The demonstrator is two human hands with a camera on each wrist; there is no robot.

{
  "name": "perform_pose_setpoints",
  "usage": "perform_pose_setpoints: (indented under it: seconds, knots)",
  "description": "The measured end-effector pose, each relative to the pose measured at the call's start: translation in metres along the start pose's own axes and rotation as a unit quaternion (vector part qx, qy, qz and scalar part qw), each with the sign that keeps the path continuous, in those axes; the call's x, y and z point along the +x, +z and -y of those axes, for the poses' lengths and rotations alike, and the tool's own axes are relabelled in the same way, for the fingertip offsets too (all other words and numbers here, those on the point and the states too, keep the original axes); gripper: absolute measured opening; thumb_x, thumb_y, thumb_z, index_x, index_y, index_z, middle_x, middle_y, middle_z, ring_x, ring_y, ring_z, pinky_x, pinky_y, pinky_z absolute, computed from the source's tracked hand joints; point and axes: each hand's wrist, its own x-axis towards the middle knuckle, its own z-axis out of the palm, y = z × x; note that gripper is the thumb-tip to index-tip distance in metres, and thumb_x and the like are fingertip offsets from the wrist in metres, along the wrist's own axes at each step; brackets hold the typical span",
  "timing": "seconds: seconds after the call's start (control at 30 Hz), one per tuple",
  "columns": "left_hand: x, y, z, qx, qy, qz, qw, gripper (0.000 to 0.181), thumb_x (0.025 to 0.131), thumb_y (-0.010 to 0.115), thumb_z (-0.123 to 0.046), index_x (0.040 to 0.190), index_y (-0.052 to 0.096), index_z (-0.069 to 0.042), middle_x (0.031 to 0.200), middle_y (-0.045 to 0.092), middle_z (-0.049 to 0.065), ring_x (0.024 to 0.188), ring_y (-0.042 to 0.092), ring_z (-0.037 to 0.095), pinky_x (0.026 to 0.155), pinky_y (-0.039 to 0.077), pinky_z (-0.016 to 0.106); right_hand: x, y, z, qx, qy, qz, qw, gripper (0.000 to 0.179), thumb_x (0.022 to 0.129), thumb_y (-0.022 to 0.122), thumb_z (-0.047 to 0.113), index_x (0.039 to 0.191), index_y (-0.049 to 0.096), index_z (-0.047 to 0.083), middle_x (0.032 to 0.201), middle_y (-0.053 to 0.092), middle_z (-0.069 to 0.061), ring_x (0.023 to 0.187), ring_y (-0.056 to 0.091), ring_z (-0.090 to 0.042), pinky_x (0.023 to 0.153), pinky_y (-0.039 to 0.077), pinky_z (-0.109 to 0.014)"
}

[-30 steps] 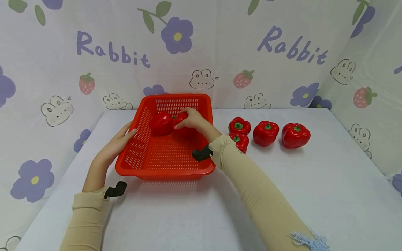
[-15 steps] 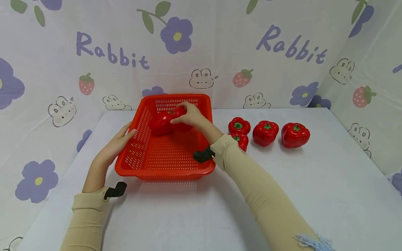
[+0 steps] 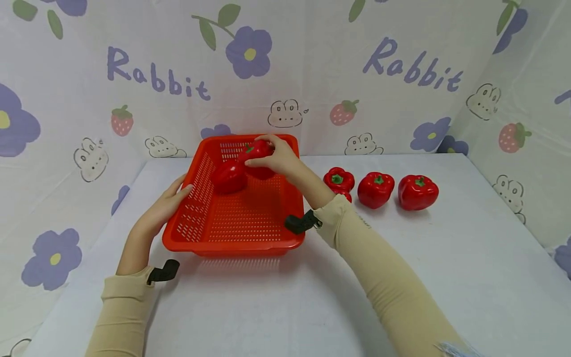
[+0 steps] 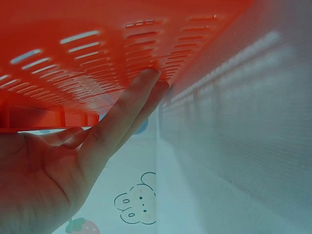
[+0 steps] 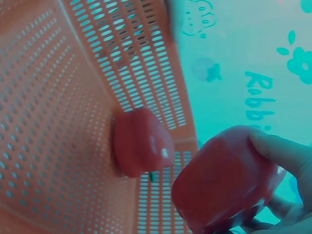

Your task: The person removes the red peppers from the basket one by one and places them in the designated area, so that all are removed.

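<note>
My right hand [image 3: 282,157] grips a red bell pepper [image 3: 256,150] with a green stem, raised inside the far part of a red plastic basket [image 3: 243,245]. In the right wrist view the thumb lies across one side of this pepper [image 5: 224,180] and the other fingers are partly hidden behind it. Another bell pepper [image 3: 229,177] lies on the basket floor near the back left. My left hand [image 3: 165,206] rests against the basket's left side, thumb at the rim. From the left wrist, straight fingers [image 4: 122,114] show along the slotted outer wall.
Several red bell peppers stand on the white table [image 3: 392,277] right of the basket: one at the back [image 3: 339,179], one in the middle [image 3: 376,190], one at the far right [image 3: 417,192], another partly behind the right arm. A printed cloth [image 3: 285,64] hangs behind.
My right hand has lifted the bell pepper from low in the basket up toward its back rim. The left hand, the basket and the pepper on its floor stay in place.
</note>
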Motion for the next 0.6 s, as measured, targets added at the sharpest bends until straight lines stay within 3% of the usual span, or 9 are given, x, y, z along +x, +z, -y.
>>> perform_pose_setpoints:
  seconds: [0.6]
  knots:
    - [0.000, -0.001, 0.001, -0.014, 0.001, 0.003, 0.9999, 0.068, 0.104, 0.034, -0.045, 0.158, -0.001, -0.023, 0.143, 0.039, 0.027, 0.087, 0.066, 0.008, 0.075, 0.059, 0.027, -0.039, -0.037, -0.008, 0.067, -0.008, -0.029, 0.9973, 0.069, 0.083, 0.077, 0.025, 0.142, 0.041, 0.025, 0.139, 0.044, -0.007, 0.126, 0.046, -0.026, 0.104, 0.048, -0.045]
